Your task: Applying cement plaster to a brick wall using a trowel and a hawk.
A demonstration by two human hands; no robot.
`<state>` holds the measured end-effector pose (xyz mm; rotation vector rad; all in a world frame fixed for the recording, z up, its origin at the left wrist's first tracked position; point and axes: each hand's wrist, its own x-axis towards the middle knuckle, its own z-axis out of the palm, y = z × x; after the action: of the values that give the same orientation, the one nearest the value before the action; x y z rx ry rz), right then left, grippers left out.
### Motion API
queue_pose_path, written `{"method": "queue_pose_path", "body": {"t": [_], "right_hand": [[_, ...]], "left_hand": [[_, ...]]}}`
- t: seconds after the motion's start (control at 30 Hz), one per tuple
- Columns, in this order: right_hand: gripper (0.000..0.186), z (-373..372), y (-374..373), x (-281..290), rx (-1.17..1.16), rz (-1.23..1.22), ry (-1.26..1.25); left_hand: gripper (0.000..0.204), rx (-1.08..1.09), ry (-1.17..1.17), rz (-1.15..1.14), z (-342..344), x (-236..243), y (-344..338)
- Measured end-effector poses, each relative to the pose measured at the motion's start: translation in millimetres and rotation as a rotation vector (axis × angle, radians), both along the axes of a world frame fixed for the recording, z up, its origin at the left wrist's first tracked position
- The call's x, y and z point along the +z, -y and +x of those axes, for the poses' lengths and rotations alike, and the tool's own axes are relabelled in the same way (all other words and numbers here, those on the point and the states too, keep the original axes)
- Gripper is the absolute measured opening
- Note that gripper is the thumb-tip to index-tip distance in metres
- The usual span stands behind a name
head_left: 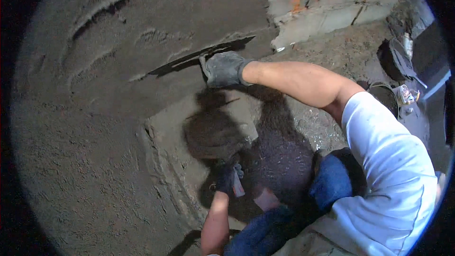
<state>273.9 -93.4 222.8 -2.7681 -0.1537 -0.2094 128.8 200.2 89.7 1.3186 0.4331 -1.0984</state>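
Observation:
My right hand (226, 68), in a grey glove, reaches across and is closed round the handle of a plastering trowel. The trowel's long dark blade (171, 68) lies at a slant along the wet grey mortar wall (156, 14), just below a raised ridge. Lower in the picture, my left hand (225, 178) wears a dark glove and sits in deep shadow. Beside its fingers is a small pale piece with red on it (238, 186). Shadow hides how those fingers are placed and whether they hold anything.
Bare pale blocks with orange stains (327, 7) show at the upper right, past the mortar's edge. A dark bucket-like container (395, 61) and a clear cup-like item (405, 95) stand at the far right. Rough mortar (95, 175) covers the left side.

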Motion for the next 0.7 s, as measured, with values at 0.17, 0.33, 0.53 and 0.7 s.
{"method": "queue_pose_path", "body": {"t": [0.17, 0.33, 0.53, 0.7], "right_hand": [[0.032, -73.3, 33.8, 76.5, -0.094, -0.027, 0.184], [0.046, -186.3, 51.9, 73.5, -0.103, 0.064, 0.039], [0.037, -258.0, 73.0, 98.2, -0.008, -0.182, -0.142], [0.036, -240.1, 90.4, 127.1, -0.190, -0.104, 0.054]], "left_hand": [[0.020, -0.121, 0.101, -0.007, 5.0, -4.2, 16.3], [0.023, -0.200, 0.167, -0.027, 0.8, 43.3, 99.1], [0.025, -0.548, 1.636, -0.003, 42.8, 70.6, 165.1], [0.027, -1.029, 1.757, 0.469, -3.5, 120.9, 201.4]]}}
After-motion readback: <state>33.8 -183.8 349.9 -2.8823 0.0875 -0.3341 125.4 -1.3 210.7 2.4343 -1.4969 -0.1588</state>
